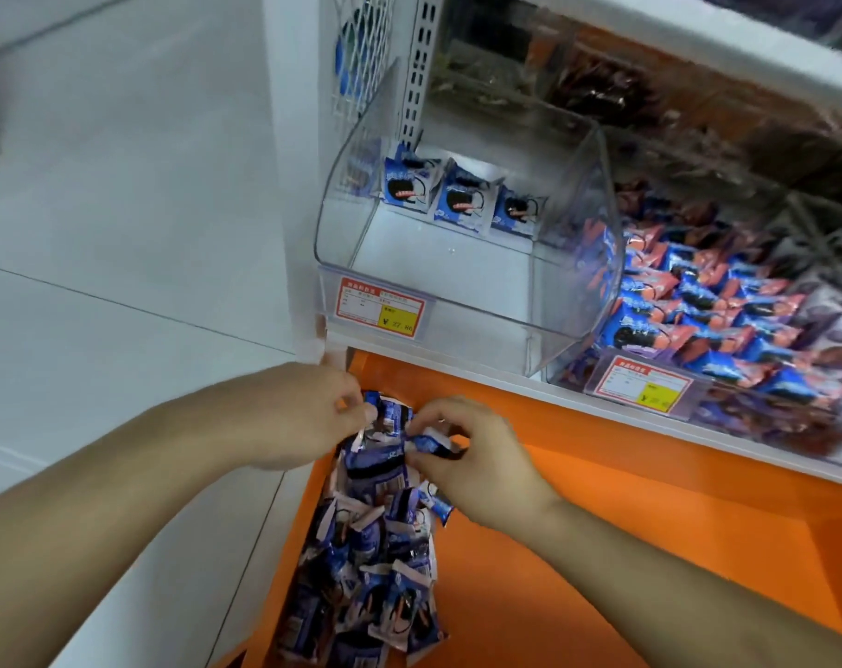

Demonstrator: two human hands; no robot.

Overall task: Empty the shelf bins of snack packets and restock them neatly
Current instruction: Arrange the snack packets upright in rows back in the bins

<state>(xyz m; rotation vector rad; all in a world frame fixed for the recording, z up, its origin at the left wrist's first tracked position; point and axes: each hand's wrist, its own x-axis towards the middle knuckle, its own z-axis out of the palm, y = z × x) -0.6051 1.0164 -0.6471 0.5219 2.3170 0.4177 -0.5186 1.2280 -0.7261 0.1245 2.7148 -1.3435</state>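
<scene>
A clear plastic shelf bin (457,301) holds three blue cookie packets (457,197) standing in a row at its back. Below the shelf, a pile of blue snack packets (375,561) lies on the orange ledge (626,499). My left hand (303,417) pinches packets at the top of the pile. My right hand (472,455) grips one small blue packet (426,445) beside it. Both hands meet over the pile's upper end.
The neighbouring clear bin (727,330) to the right is full of blue-and-red packets. Yellow and red price tags (380,308) hang on the bin fronts. Upper shelf bins hold dark brown packets (616,89). White floor tiles (120,233) lie to the left.
</scene>
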